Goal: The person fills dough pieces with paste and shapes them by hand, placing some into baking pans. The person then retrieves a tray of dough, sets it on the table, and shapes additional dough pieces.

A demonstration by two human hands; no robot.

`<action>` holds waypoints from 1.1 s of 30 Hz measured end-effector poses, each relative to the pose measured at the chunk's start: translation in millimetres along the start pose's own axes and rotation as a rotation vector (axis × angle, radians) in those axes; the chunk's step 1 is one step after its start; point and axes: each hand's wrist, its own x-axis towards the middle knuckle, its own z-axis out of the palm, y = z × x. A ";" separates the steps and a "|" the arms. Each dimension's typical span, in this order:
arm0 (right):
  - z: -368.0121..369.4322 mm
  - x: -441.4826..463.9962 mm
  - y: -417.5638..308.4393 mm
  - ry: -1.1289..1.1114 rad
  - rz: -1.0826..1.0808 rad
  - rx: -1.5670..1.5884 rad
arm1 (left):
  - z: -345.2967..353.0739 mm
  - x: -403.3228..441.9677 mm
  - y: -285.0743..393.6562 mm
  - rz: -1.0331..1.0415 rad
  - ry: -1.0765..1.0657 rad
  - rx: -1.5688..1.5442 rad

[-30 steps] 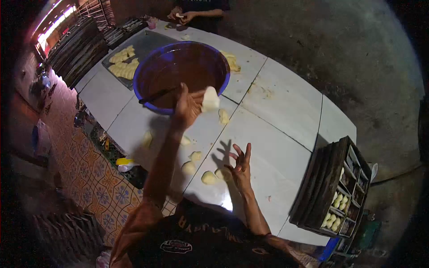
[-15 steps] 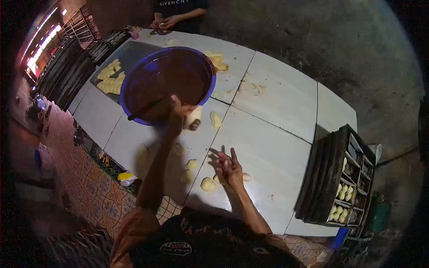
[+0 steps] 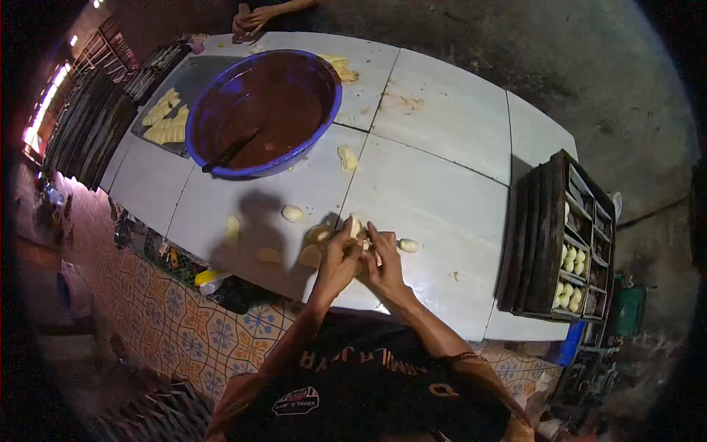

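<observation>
My left hand and my right hand are together near the table's front edge, fingers closed around a small piece of dough. Part of the dough is hidden by the fingers. Just right of my right hand lies an oval dough piece. Several other pale pieces lie to the left, one of them a round piece. Farther back stands a purple basin of brown filling, with a dark-handled tool resting in it.
A tray with shaped dough sits beyond the basin at the left. Stacked dark trays with dough stand at the right edge of the white table. At the far side a co-worker's hands are over the table.
My left hand has come from the basin's edge, carrying dough with brown filling, to meet my right hand. Both hands have closed around the dough. The view has shifted.
</observation>
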 end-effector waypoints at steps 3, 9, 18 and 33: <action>-0.7 -13.2 6.6 0.152 0.275 0.410 | -1.2 -13.1 -8.1 0.085 0.003 0.123; -19.3 -11.2 -16.9 0.125 0.168 0.328 | 3.5 -24.8 -10.4 0.216 0.041 0.183; -28.6 -35.2 -16.3 -0.018 0.534 0.294 | 10.4 -25.5 -29.7 0.350 -0.043 0.297; -84.9 -10.5 104.1 -0.090 0.523 0.347 | 2.3 -16.5 -39.3 0.292 0.103 0.118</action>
